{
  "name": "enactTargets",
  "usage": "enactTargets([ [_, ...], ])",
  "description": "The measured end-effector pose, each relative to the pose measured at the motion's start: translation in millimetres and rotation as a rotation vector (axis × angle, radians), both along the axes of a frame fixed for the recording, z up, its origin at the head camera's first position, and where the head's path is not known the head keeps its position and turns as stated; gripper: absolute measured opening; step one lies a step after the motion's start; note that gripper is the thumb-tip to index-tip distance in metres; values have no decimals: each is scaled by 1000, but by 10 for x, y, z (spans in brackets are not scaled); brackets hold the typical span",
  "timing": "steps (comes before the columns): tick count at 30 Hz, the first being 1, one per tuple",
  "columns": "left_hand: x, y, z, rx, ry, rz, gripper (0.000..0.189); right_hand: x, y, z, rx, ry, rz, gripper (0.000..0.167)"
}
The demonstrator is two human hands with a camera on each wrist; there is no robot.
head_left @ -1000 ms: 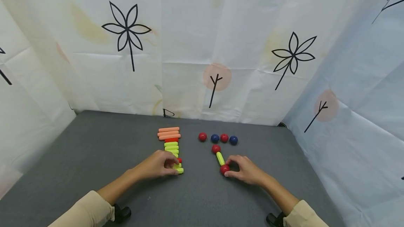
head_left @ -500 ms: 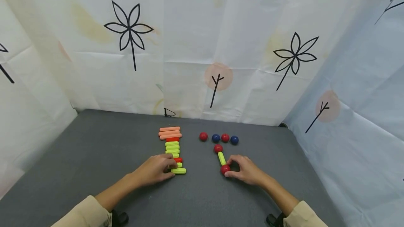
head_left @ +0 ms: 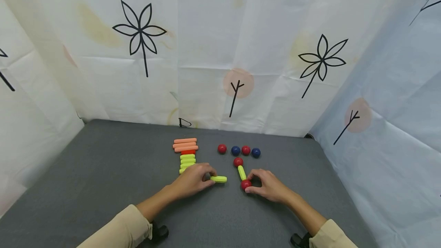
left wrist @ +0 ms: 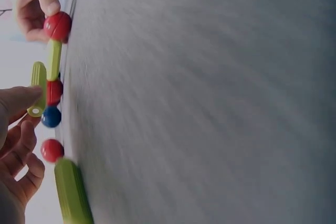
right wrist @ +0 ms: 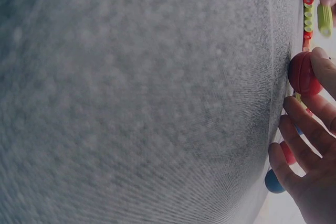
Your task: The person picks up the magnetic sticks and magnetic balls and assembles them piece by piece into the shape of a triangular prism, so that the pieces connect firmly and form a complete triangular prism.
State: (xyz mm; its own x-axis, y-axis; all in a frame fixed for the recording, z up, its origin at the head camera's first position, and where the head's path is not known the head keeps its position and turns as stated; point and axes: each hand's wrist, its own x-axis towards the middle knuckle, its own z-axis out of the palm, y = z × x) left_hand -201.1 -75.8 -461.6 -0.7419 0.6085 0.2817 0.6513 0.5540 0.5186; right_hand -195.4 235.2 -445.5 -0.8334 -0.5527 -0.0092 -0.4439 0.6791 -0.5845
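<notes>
In the head view, your left hand (head_left: 194, 179) pinches a green stick (head_left: 219, 179) between the row of sticks (head_left: 187, 160) and the red ball (head_left: 246, 185) that your right hand (head_left: 268, 186) grips. That ball touches the near end of another stick (head_left: 242, 173), with a second red ball (head_left: 238, 162) at its far end. The step looks like carrying the green stick across; hold it level and keep the gripped ball steady, since a bump could upset the line.

In the left wrist view, your thumb and fingers pinch the stick, which seems clear of the table (left wrist: 199, 98), its end showing a pale spot. Keep that grip light so it can be turned.

In the right wrist view, your thumb and forefinger hold the ball, the other fingers spread; keep those off the balls behind.

Half a second ago, your left hand was at the row's near end; it has since moved rightward with the stick, while your right hand has stayed put.
</notes>
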Motion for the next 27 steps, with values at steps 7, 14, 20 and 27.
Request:
enactTargets([
  [7, -82, 329, -29, 15, -30, -29, 19, 1, -11, 9, 2, -17, -11, 28],
  [14, -67, 480, -67, 38, -57, -52, 17, 7, -1, 7, -15, 11, 8, 27],
  [20, -27, 295, -13, 77, -80, -34, 26, 7, -7, 3, -5, -18, -11, 28],
  [27, 20, -175, 79, 108, -95, 27, 29, 6, -12, 5, 0, -13, -8, 31],
])
